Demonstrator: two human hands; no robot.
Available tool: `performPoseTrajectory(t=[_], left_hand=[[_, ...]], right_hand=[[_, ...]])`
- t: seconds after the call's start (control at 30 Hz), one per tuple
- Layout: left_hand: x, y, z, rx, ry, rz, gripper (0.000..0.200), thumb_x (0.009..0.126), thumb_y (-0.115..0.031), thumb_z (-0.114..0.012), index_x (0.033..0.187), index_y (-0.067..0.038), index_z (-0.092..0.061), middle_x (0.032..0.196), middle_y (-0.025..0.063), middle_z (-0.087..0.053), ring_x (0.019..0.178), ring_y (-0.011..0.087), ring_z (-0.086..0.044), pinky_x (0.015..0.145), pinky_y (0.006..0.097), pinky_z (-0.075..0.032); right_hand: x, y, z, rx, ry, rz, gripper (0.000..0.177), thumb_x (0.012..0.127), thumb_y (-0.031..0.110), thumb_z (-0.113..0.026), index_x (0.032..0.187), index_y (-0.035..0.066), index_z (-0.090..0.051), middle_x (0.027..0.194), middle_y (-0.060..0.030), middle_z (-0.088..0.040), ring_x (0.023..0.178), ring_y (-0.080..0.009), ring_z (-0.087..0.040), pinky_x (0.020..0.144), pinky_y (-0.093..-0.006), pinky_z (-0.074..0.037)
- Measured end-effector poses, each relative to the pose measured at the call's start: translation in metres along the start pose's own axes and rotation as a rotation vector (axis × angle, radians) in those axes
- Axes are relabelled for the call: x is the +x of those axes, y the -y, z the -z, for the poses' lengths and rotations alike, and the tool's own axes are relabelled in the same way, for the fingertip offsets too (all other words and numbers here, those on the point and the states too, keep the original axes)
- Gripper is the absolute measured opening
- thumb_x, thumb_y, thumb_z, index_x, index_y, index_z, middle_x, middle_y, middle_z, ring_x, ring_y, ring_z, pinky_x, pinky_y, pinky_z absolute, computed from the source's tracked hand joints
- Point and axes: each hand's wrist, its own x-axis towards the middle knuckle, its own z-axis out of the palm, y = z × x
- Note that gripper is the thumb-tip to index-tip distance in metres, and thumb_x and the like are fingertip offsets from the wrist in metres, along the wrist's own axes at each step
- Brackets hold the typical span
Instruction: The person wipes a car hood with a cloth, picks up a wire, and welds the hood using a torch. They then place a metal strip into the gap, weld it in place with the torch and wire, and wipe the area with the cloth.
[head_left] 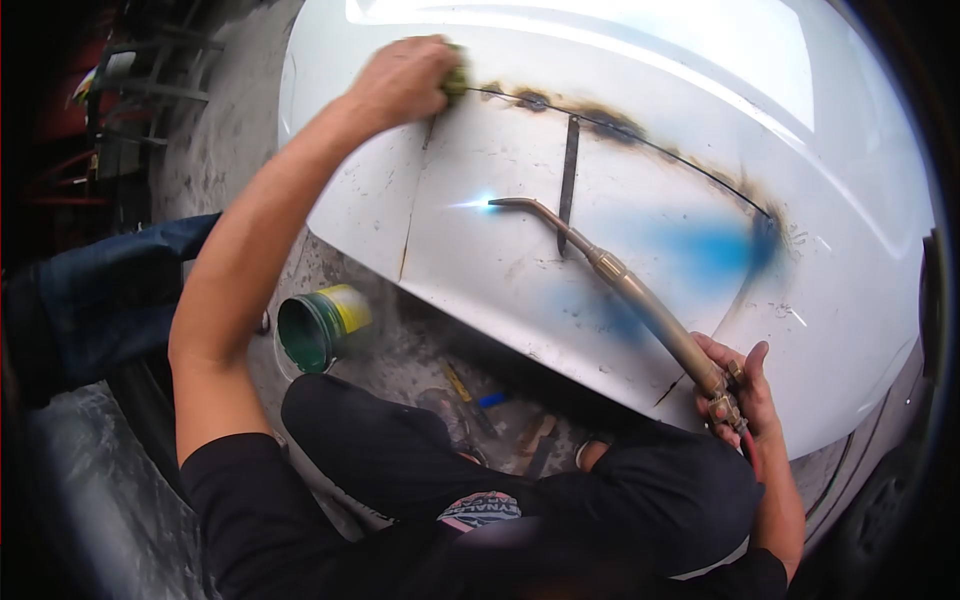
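Fingers point(708, 350) of the right hand point(738, 390) wrap the torch point(640, 300) at its valve end, by the panel's point(850, 200) lower right edge. That keeps them clear of the flame point(478, 203) mid-panel. Left hand point(400, 80) is closed on a greenish pad point(457, 80), pressed at the upper edge where the scorched seam point(620, 125) starts, so the pad, not skin, meets the metal.

The white panel point(480, 150) is showing brown-black scorch blotches point(610, 125) along a thin dark line at one o'clock and a blue haze point(710, 245) at three. The brass-coloured torch point(640, 300) is throwing a pale blue-white flame point(480, 203). At nine o'clock a green can point(310, 330) is showing a yellow label. At twelve, a yellowish-green pad point(457, 80) is showing.
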Motion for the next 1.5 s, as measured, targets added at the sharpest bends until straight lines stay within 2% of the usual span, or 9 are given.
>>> performPoseTrajectory(t=[0.13, 0.23, 0.43, 0.47, 0.9, 1.1, 1.23, 1.37, 1.5], left_hand=[[-0.024, 0.063, 0.001, 0.154, -0.010, 0.086, 0.035, 0.077, 0.006, -0.063, 0.109, -0.002, -0.074, 0.103, 0.0136, -0.070, 0.097, 0.0281, -0.068, 0.093, 0.0392, -0.056], [-0.038, 0.061, 0.010, -0.167, -0.187, 0.203, 0.041, 0.078, 0.005, -0.060, 0.118, -0.001, -0.071, 0.106, 0.0156, -0.069, 0.101, 0.0297, -0.068, 0.096, 0.0395, -0.054], [-0.037, 0.019, 0.027, -0.219, -0.130, 0.011, 0.047, 0.080, 0.005, -0.056, 0.125, 0.002, -0.066, 0.110, 0.0157, -0.068, 0.105, 0.0299, -0.066, 0.100, 0.0382, -0.052], [-0.035, 0.016, 0.023, -0.246, -0.156, 0.010, 0.037, 0.079, 0.006, -0.058, 0.114, 0.005, -0.069, 0.109, 0.0134, -0.066, 0.100, 0.0286, -0.066, 0.094, 0.0371, -0.052], [0.004, -0.010, 0.010, -0.181, 0.049, 0.095, 0.049, 0.071, 0.013, -0.054, 0.116, 0.004, -0.071, 0.109, 0.0190, -0.070, 0.105, 0.0313, -0.067, 0.099, 0.0367, -0.052], [0.013, -0.112, 0.040, -0.286, -0.023, -0.304, 0.035, 0.066, 0.010, -0.056, 0.096, 0.004, -0.073, 0.096, 0.0196, -0.070, 0.095, 0.0353, -0.068, 0.089, 0.0426, -0.055], [0.006, -0.063, 0.022, -0.287, 0.055, -0.080, 0.032, 0.069, 0.011, -0.058, 0.095, 0.001, -0.074, 0.098, 0.0165, -0.070, 0.096, 0.0323, -0.068, 0.089, 0.0403, -0.056], [-0.006, 0.028, -0.005, 0.256, 0.046, 0.042, 0.035, 0.073, 0.009, -0.058, 0.103, 0.000, -0.074, 0.108, 0.0147, -0.070, 0.099, 0.0313, -0.069, 0.091, 0.0387, -0.055], [-0.033, 0.042, 0.021, 0.071, -0.101, 0.165, 0.042, 0.075, 0.007, -0.063, 0.114, -0.004, -0.075, 0.105, 0.0132, -0.072, 0.101, 0.0269, -0.069, 0.093, 0.0379, -0.057]], right_hand=[[0.000, -0.001, -0.001, 0.020, 0.019, 0.002, 0.114, 0.083, 0.090, -0.029, 0.153, 0.002, -0.035, 0.062, -0.0125, -0.056, 0.030, -0.0119, -0.045, 0.027, -0.0215, -0.039], [0.001, 0.001, -0.003, 0.020, -0.026, -0.009, 0.114, 0.082, 0.090, -0.030, 0.153, 0.002, -0.035, 0.061, -0.0119, -0.055, 0.029, -0.0118, -0.045, 0.027, -0.0216, -0.039], [-0.003, -0.001, -0.004, 0.025, -0.020, -0.013, 0.114, 0.082, 0.090, -0.030, 0.153, 0.001, -0.035, 0.061, -0.0123, -0.055, 0.029, -0.0123, -0.045, 0.027, -0.0213, -0.038], [-0.003, -0.001, -0.004, 0.028, -0.011, -0.010, 0.114, 0.083, 0.090, -0.030, 0.153, 0.001, -0.035, 0.061, -0.0123, -0.055, 0.029, -0.0122, -0.045, 0.027, -0.0212, -0.038], [0.001, -0.002, -0.001, 0.105, 0.010, 0.009, 0.110, 0.086, 0.088, -0.028, 0.153, 0.001, -0.036, 0.060, -0.0120, -0.054, 0.029, -0.0118, -0.043, 0.027, -0.0210, -0.038], [0.003, -0.006, 0.001, 0.157, 0.016, 0.027, 0.108, 0.087, 0.086, -0.027, 0.153, 0.001, -0.035, 0.060, -0.0131, -0.053, 0.028, -0.0127, -0.042, 0.026, -0.0211, -0.038], [0.002, -0.008, 0.001, 0.172, 0.023, 0.032, 0.108, 0.087, 0.086, -0.027, 0.153, 0.001, -0.035, 0.060, -0.0129, -0.054, 0.028, -0.0128, -0.043, 0.026, -0.0213, -0.038], [0.002, -0.006, 0.002, 0.136, 0.026, 0.032, 0.107, 0.087, 0.086, -0.028, 0.153, 0.002, -0.036, 0.061, -0.0128, -0.056, 0.028, -0.0130, -0.044, 0.026, -0.0214, -0.039], [0.003, -0.005, 0.000, 0.164, 0.044, 0.025, 0.106, 0.087, 0.086, -0.028, 0.153, 0.002, -0.036, 0.061, -0.0129, -0.056, 0.028, -0.0129, -0.044, 0.026, -0.0214, -0.039]])
